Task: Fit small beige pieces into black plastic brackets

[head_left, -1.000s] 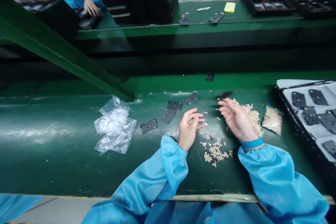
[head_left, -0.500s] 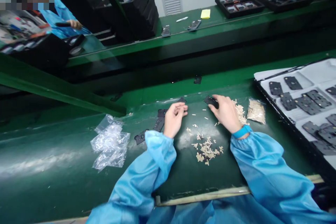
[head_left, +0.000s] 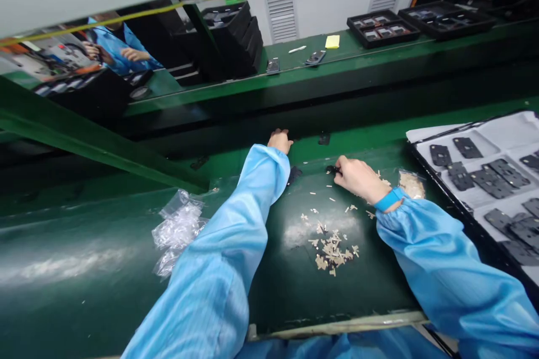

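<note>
Conveyor belt (head_left: 84, 275), across lower left: green, smooth, glossy. Smock sleeve (head_left: 219, 235), lower centre: blue synthetic cloth with a satin sheen. Plastic bags (head_left: 177, 230), left of centre: clear, thin, crinkled. Black plates (head_left: 490, 182), right: matt, possibly coated metal or plastic. Pale chips (head_left: 332, 252), lower centre: dull and rough-looking; material too small to confirm.

Black piece (head_left: 332, 169) mostly behind right fingers (head_left: 342, 165)

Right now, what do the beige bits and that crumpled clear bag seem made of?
The beige bits look matte, perhaps paper or foam; they are too small to tell. The clear bag looks like thin plastic film, glossy, see-through and creased.
</note>
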Motion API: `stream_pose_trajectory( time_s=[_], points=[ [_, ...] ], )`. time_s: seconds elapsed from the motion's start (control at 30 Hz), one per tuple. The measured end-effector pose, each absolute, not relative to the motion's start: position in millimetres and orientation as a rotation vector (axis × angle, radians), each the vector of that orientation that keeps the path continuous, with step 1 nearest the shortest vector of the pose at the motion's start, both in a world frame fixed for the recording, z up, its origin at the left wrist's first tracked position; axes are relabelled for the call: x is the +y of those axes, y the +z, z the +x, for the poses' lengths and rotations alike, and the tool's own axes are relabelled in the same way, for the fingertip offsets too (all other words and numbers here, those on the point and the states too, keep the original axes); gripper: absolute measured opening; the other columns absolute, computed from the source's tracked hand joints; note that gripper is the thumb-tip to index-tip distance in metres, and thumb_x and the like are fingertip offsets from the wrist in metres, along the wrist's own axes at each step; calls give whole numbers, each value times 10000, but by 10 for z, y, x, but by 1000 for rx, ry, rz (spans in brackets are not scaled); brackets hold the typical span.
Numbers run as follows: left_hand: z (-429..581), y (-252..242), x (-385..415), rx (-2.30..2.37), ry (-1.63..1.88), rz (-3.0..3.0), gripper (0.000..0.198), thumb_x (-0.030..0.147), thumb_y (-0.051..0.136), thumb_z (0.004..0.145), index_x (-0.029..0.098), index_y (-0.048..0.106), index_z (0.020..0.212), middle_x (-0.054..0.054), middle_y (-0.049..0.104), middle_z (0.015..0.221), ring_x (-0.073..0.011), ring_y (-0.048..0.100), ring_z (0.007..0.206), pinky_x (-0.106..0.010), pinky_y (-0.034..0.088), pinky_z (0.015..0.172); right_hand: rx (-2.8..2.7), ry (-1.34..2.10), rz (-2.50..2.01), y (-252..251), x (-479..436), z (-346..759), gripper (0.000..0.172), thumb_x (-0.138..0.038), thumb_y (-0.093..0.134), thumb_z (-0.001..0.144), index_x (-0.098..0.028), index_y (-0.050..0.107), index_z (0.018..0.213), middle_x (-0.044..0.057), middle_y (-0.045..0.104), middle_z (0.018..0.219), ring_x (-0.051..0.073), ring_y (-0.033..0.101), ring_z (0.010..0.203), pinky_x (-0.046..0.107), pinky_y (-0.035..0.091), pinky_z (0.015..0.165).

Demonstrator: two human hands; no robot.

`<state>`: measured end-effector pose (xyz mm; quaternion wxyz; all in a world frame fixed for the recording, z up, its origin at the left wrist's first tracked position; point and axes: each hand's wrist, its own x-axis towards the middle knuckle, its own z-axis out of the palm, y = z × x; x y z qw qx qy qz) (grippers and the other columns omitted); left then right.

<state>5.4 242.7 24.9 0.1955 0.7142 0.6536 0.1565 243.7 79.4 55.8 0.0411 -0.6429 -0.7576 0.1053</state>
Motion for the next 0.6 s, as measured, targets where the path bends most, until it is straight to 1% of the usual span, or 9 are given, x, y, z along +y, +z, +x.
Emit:
stream_pose_trajectory(
  time_s=[0.1,0.17,0.27,0.37,0.4,0.47,0.5,0.53,0.6],
  points=[
    [-53,315,2431,1825,417,1959,339,165,824,764,121,730,1087,-159,698,1161,-307,620,1174,-391,461,1052,-2329,193,-1983,672,910,2467,246,-173,505,953,-132,664,1136,202,758,941,337,736,880,374,475,735],
    [-164,389,2346,1806,448,1937,216,177,810,779,148,733,978,-118,713,1080,-277,650,1110,-371,486,1013,-2277,166,-2015,746,1046,2541,266,-194,484,975,-136,664,1162,214,756,977,343,727,893,383,479,739],
    [-314,481,2028,1728,504,1887,102,218,695,895,159,691,977,-87,726,1042,-209,699,971,-325,543,898,-2065,-17,-2129,821,1209,2686,320,-166,440,984,-90,654,1209,254,733,1040,355,707,945,392,486,752],
    [-370,500,1487,1547,578,1741,112,237,575,973,161,622,1041,-75,752,1044,-130,714,805,-243,570,713,-2054,-83,-2052,808,1144,2725,317,-183,462,980,-75,678,1186,271,700,1161,388,672,1047,418,493,772],
    [-360,489,1277,1420,655,1632,118,248,584,969,153,608,1034,-90,760,1043,-121,707,756,-224,560,642,-2064,-59,-1993,787,1063,2695,307,-201,481,980,-86,692,1171,258,700,1174,381,671,1049,421,495,780],
    [-300,438,859,1210,765,1457,196,328,647,939,146,608,999,-107,772,986,-101,660,643,-182,492,497,-2079,98,-1841,727,838,2580,268,-234,533,974,-126,723,1128,200,728,1133,334,687,991,411,498,798],
    [-255,398,666,1146,786,1383,261,386,660,933,143,617,1016,-112,776,966,-93,635,605,-169,460,452,-2100,253,-1754,688,710,2506,231,-246,568,961,-146,739,1080,161,750,1062,302,696,927,396,500,791],
    [-205,349,495,1103,806,1303,325,451,646,939,140,623,1035,-119,779,957,-94,634,599,-164,458,440,-2131,463,-1645,641,582,2431,196,-269,600,953,-167,751,1025,118,766,978,266,700,856,373,502,774],
    [-107,237,238,1042,829,1162,434,552,628,930,137,637,1056,-133,786,963,-117,682,649,-188,529,493,-2106,839,-1488,530,352,2299,172,-320,628,951,-203,753,943,48,765,849,213,693,754,330,501,718]
  ],
)
